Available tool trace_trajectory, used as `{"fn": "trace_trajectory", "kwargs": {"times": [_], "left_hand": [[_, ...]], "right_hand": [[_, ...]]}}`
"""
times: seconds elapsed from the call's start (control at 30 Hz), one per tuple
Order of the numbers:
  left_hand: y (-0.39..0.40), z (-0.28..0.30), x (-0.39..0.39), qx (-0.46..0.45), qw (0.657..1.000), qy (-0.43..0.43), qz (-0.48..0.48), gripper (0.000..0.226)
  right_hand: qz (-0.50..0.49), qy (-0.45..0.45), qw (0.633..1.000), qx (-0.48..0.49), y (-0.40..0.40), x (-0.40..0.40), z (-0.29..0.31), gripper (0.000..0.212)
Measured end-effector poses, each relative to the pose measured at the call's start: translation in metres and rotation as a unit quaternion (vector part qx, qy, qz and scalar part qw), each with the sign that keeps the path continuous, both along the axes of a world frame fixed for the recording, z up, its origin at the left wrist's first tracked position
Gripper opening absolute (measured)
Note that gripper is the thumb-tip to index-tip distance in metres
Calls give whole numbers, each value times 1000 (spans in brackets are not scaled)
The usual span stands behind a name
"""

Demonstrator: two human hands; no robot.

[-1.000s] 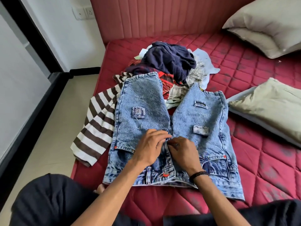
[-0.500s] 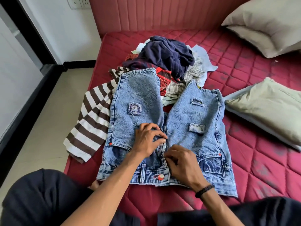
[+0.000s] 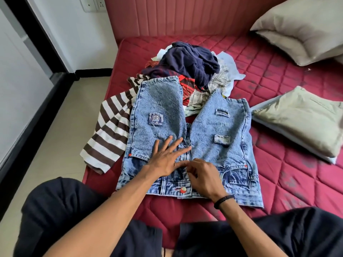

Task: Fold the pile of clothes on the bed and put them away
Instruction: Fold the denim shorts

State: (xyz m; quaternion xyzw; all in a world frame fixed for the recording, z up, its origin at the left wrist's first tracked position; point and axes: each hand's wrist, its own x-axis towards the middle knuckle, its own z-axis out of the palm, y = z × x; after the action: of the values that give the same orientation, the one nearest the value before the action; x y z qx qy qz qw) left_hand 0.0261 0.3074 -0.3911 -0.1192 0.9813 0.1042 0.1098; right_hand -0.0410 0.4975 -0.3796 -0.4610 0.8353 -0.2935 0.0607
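Note:
Light blue denim shorts (image 3: 220, 127) with patches lie spread flat on the red mattress (image 3: 289, 179), waistband toward me. My left hand (image 3: 167, 156) presses flat on the left leg near the fly, fingers straight and spread. My right hand (image 3: 204, 175) has curled fingers that pinch the fabric at the fly, just above the red waist button. Behind the shorts sits the pile of clothes: a navy garment (image 3: 191, 62) on top, a checked shirt (image 3: 215, 86), and a brown-and-white striped top (image 3: 109, 132) hanging over the bed's left edge.
Two pale pillows lie on the right, one (image 3: 304, 25) by the headboard and one (image 3: 302, 119) beside the shorts. The padded red headboard (image 3: 185, 17) stands behind. The floor (image 3: 55, 145) and a dark door frame are on the left.
My left hand has gone from curled at the fly to flat with fingers spread on the denim. My right hand has slid slightly down the fly toward the waistband.

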Motion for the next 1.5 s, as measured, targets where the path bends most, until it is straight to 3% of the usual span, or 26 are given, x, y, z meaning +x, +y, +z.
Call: {"fn": "trace_trajectory", "kwargs": {"times": [0.1, 0.2, 0.4, 0.47, 0.53, 0.6, 0.67, 0.7, 0.77, 0.8, 0.87, 0.97, 1.1, 1.17, 1.23, 1.33, 1.4, 1.5], "left_hand": [[2, 0, -4, -2, 1000, -12, 11, 71], [1, -2, -6, -6, 1000, -16, 13, 76], [6, 2, -2, 10, 999, -12, 33, 79], [10, 1, 18, 23, 999, -1, 37, 77], [12, 0, 48, 18, 998, 2, 57, 80], [9, 8, 74, 8, 994, -43, 96, 93], [4, 20, 93, 10, 982, -92, 162, 111], [1, 25, 100, 25, 971, -96, 216, 119], [-2, 33, 115, 79, 931, -47, 354, 132], [-4, 36, 122, 97, 909, 1, 404, 134], [-11, 38, 135, 142, 868, 89, 468, 123], [-18, 40, 141, 269, 798, 135, 521, 96], [-15, 43, 136, 371, 693, 235, 572, 68], [-12, 43, 136, 449, 618, 271, 586, 38], [-11, 42, 138, 501, 569, 280, 589, 33], [-16, 41, 143, 555, 514, 303, 580, 28], [-15, 41, 143, 560, 504, 319, 576, 18], [-12, 40, 141, 544, 526, 325, 567, 17]], "right_hand": [[45, -57, 997, -7, 7, -1, 6, 11], [78, -54, 995, 18, 17, 8, 12, 12], [57, -106, 992, 29, 39, 14, 18, 9], [-45, -117, 992, 9, 59, 5, 25, 16], [-210, -61, 976, 2, 90, -12, 23, 30], [-338, -35, 932, 124, 118, -25, 21, 62], [-376, -96, 889, 243, 134, -30, 20, 91], [-381, -125, 882, 250, 134, -29, 24, 92], [-366, -216, 890, 164, 132, -34, 27, 65], [-354, -274, 888, 109, 130, -34, 30, 50], [-372, -331, 867, 9, 128, -38, 25, 46], [-431, -222, 857, -176, 103, -24, 47, 29], [-386, -135, 850, -333, 12, 2, 96, 14], [-310, -106, 879, -347, -40, 20, 104, 12], [-188, -104, 918, -334, -83, 50, 106, 12], [8, -117, 974, -192, -123, 93, 78, 32], [109, -82, 988, -76, -123, 109, 48, 28], [121, -123, 983, -61, -110, 114, 27, 31]]}}
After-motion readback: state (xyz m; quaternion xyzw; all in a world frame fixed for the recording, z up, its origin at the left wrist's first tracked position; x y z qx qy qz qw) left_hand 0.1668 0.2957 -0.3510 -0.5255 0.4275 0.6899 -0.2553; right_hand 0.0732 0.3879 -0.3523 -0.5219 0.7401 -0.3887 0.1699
